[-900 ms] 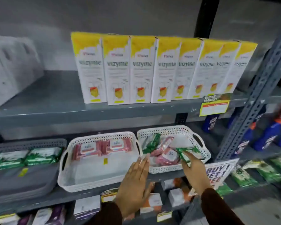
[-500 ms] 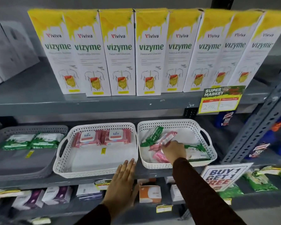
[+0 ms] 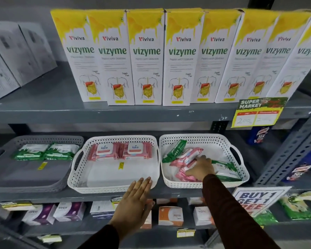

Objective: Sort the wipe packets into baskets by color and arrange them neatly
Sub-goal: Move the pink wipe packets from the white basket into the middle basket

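Our right hand is down on the pink packets in the right basket; we cannot tell if it grips. Left hand flat, fingers spread, empty at the middle basket rim. We risk dragging a green packet along, they overlap.

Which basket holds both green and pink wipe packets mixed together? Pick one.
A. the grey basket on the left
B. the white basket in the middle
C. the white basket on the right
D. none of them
C: the right white basket holds green packets tumbled among pink packets, with the right hand reaching into it, while the middle white basket has only pink ones and the grey basket only green.
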